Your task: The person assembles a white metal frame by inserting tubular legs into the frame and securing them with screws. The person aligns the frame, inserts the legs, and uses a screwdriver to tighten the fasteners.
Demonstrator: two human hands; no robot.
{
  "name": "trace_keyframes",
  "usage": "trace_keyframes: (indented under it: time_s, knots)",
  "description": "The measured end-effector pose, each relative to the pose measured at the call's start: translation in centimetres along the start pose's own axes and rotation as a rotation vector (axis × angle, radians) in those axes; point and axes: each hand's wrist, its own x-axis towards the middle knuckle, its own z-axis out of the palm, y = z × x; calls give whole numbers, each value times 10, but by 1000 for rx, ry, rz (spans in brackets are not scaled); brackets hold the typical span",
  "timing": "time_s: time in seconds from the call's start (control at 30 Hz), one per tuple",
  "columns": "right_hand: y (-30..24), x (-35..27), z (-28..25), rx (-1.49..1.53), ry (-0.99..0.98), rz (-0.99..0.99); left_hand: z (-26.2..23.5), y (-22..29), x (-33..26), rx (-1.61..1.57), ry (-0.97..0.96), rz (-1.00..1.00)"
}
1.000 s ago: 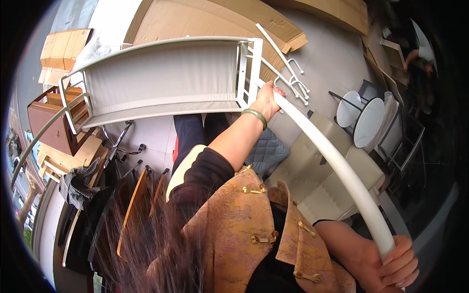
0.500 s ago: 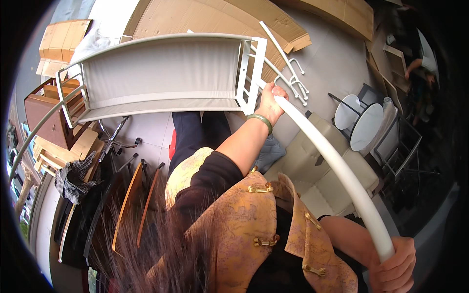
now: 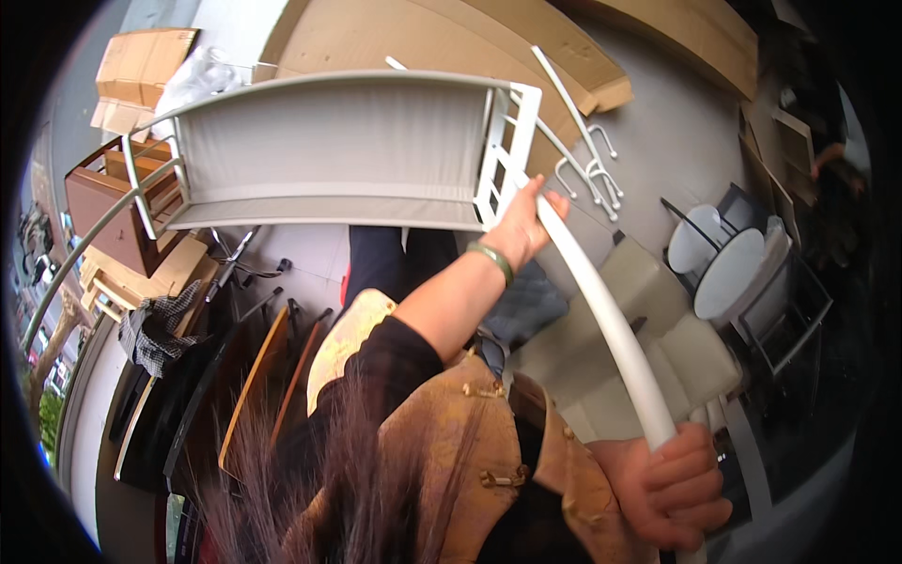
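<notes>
A long, curved white metal tube (image 3: 611, 324) runs from the right end of a bench seat of grey fabric (image 3: 329, 150) on a white frame. Near the seat's end, my left hand (image 3: 528, 224), with a green bangle at the wrist, is closed round the tube. Lower down, close to my body on the right, my right hand (image 3: 678, 484) grips the same tube, which continues a little below the fist. At the seat's far left side another curved tube (image 3: 80, 249) bends down toward the edge of view.
White poles with hooked ends (image 3: 583, 150) lie beyond the seat, by flattened cardboard (image 3: 432, 33). A cream padded seat (image 3: 648, 348) and round white tables (image 3: 731, 273) stand to the right. On the left are a brown cabinet (image 3: 108, 221) and several upright panels (image 3: 254, 385).
My right hand has come inward to the left with the tube's lower end, so the tube hangs steeper. The seat and surroundings sit slightly further right in view; my left hand keeps its hold.
</notes>
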Motion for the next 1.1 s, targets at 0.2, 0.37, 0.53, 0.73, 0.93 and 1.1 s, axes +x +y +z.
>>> trace_keyframes:
  time_s: [0.2,0.37,0.53,0.73,0.93,1.1]
  knots:
    - [9,2,-5,-25,-61,11,10,-14,-14,66,91,92]
    - [46,-6,-2,57,-113,110,14,-7,12,215,129,153]
    - [53,-11,-8,98,-156,28,12,-3,24,310,116,186]
    - [48,-17,-3,87,-46,51,13,-4,15,307,99,202]
    - [53,-23,-4,92,3,5,-72,47,18,729,7,412]
    - [86,-36,1,97,-2,-6,-217,141,-20,676,374,645]
